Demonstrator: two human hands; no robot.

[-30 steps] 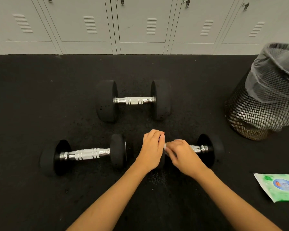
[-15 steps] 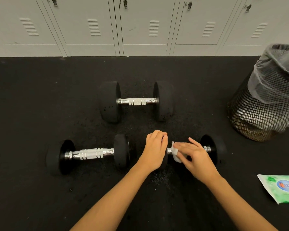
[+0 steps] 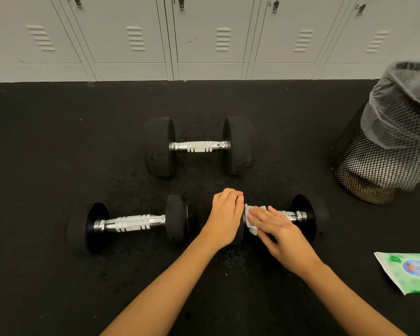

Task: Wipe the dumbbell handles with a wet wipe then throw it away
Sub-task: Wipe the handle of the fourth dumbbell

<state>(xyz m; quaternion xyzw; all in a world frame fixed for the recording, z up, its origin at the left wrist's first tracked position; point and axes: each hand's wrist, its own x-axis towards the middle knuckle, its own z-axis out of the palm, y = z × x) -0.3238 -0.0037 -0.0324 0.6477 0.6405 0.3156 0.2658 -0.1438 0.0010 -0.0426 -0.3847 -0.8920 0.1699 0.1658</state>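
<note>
Three black dumbbells with chrome handles lie on the black floor. My left hand (image 3: pixel 226 215) rests curled over the left weight of the near right dumbbell (image 3: pixel 308 214), hiding it. My right hand (image 3: pixel 274 229) presses a white wet wipe (image 3: pixel 249 218) around that dumbbell's handle; only the handle's right end shows. The near left dumbbell (image 3: pixel 129 223) and the far dumbbell (image 3: pixel 198 146) lie untouched.
A black mesh waste bin (image 3: pixel 383 151) with a clear liner stands at the right. A green wet wipe packet (image 3: pixel 409 271) lies on the floor at the lower right. Grey lockers (image 3: pixel 209 37) line the far wall.
My right hand has opened from a fist over the handle to flatter fingers, and the wipe now shows at the handle's left end. My left hand stays on the weight.
</note>
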